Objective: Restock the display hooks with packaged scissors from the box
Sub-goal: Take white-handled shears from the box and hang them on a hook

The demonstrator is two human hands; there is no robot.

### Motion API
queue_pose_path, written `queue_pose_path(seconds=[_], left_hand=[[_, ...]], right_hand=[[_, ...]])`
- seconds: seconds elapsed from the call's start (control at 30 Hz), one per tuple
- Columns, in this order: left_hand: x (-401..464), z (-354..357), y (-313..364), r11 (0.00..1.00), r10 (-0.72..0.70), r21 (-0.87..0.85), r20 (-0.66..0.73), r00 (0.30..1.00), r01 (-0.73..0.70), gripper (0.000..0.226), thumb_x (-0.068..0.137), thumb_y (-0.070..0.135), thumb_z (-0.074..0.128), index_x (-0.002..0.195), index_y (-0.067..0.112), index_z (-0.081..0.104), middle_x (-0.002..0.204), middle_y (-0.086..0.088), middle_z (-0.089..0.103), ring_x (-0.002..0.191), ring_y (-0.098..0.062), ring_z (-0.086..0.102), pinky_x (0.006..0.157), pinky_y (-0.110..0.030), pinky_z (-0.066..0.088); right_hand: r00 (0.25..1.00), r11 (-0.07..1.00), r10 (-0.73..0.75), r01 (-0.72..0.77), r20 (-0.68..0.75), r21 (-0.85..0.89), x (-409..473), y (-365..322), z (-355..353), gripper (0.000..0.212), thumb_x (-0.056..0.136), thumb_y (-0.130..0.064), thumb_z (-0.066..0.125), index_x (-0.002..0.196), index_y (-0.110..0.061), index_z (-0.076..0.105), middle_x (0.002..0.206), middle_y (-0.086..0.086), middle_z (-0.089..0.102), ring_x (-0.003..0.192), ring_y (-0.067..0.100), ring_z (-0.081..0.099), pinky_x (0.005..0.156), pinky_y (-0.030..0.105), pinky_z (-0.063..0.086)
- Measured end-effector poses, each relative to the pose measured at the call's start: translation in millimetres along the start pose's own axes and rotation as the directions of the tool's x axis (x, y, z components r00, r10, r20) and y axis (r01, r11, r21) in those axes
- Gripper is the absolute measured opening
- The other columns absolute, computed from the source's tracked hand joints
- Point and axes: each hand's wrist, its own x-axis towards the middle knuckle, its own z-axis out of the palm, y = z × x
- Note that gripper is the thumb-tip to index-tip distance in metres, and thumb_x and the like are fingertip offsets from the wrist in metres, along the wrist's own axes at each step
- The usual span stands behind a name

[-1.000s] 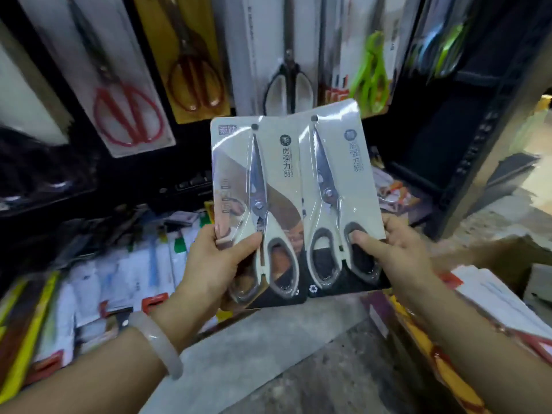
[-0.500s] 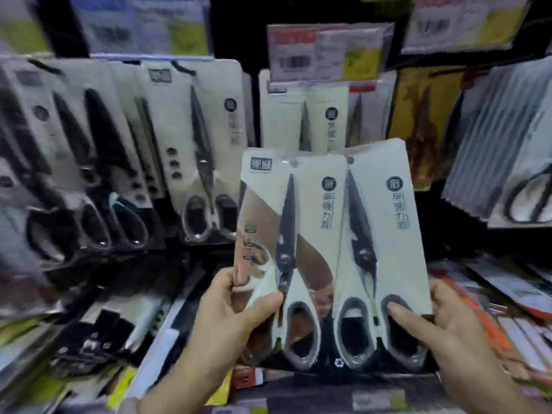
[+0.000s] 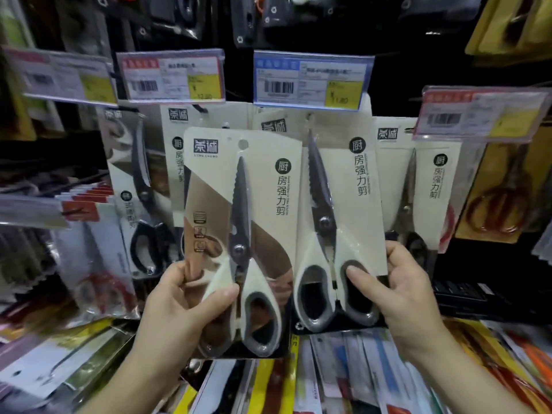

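The left hand [image 3: 179, 306] holds one cream scissors pack [image 3: 239, 234] in its grip; the right hand [image 3: 400, 294] holds a second pack [image 3: 340, 210], overlapped along its left edge by the first. Both packs cover the hanging packs [image 3: 418, 174] of the same brand behind them. Price tags [image 3: 310, 79] hang above the packs. Flat packaged goods [image 3: 343, 377] crowd the shelf below.

The two near scissor packs [image 3: 340, 186] are cream with black lettering; handles [image 3: 260, 306] cream and grey; far price tags [image 3: 310, 79] carry yellow patches.
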Motion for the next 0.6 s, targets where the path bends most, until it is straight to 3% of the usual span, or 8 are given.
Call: queue_pose_path(seconds=[0.1, 0.23, 0.43, 0.5, 0.57, 0.6], left_hand=[[5, -6, 7, 0.999, 0.034, 0.022, 0.000, 0.999, -0.034, 0.051, 0.057, 0.010, 0.082, 0.102, 0.009, 0.057, 0.090, -0.011, 0.075, 0.079, -0.025, 0.073, 0.057, -0.027, 0.057], [5, -10, 8, 0.999, 0.037, 0.019, -0.038, 0.999, -0.036, 0.045, 0.058, 0.015, 0.072, 0.100, 0.009, 0.057, 0.089, -0.010, 0.075, 0.076, -0.025, 0.074, 0.059, -0.033, 0.059], [2, -16, -1, 1.000, -0.020, 0.010, -0.086, 0.996, 0.021, 0.052, 0.052, 0.013, 0.082, 0.099, 0.010, 0.060, 0.092, -0.013, 0.075, 0.085, -0.034, 0.071, 0.081, -0.049, 0.054], [2, -15, -4, 0.999, -0.030, 0.028, -0.097, 0.995, 0.032, 0.052, 0.052, 0.014, 0.082, 0.099, 0.011, 0.061, 0.092, -0.013, 0.075, 0.084, -0.034, 0.072, 0.081, -0.050, 0.054], [2, -14, -6, 0.999, -0.028, 0.017, -0.097, 0.995, 0.030, 0.049, 0.055, 0.016, 0.075, 0.101, 0.012, 0.061, 0.093, -0.012, 0.075, 0.086, -0.033, 0.072, 0.080, -0.048, 0.055], [2, -12, -8, 0.999, -0.031, 0.017, -0.091, 0.995, 0.033, 0.048, 0.056, 0.016, 0.074, 0.102, 0.012, 0.061, 0.093, -0.012, 0.075, 0.087, -0.033, 0.072, 0.080, -0.048, 0.055]], right_hand=[[1.000, 0.997, -0.027, 0.026, 0.010, 0.067, 10, -5, 9, 0.037, 0.065, -0.011, 0.079, 0.095, -0.020, 0.060, 0.090, -0.004, 0.074, 0.086, 0.010, 0.069, 0.075, 0.019, 0.054], [0.999, 0.981, 0.040, -0.041, 0.013, 0.188, 15, -1, 21, 0.029, 0.071, -0.003, 0.065, 0.097, -0.017, 0.059, 0.085, -0.004, 0.075, 0.082, 0.009, 0.070, 0.073, 0.020, 0.056], [0.987, 0.953, 0.157, -0.147, -0.019, 0.264, 20, 12, 30, 0.023, 0.074, -0.003, 0.066, 0.094, -0.014, 0.060, 0.087, 0.003, 0.074, 0.082, 0.015, 0.070, 0.075, 0.028, 0.058], [0.982, 0.969, 0.183, -0.174, -0.040, 0.174, 26, 12, 35, 0.017, 0.082, -0.003, 0.064, 0.090, -0.017, 0.060, 0.087, 0.002, 0.073, 0.085, 0.017, 0.069, 0.073, 0.027, 0.056], [0.983, 0.972, 0.153, -0.168, -0.103, -0.162, 32, 13, 38, 0.006, 0.087, -0.016, 0.063, 0.090, -0.019, 0.059, 0.092, 0.001, 0.067, 0.092, 0.020, 0.063, 0.073, 0.025, 0.050], [0.982, 0.910, 0.119, -0.166, -0.145, -0.380, 33, 13, 41, 0.014, 0.088, -0.025, 0.062, 0.098, -0.017, 0.059, 0.101, 0.003, 0.063, 0.100, 0.022, 0.059, 0.078, 0.026, 0.048]])
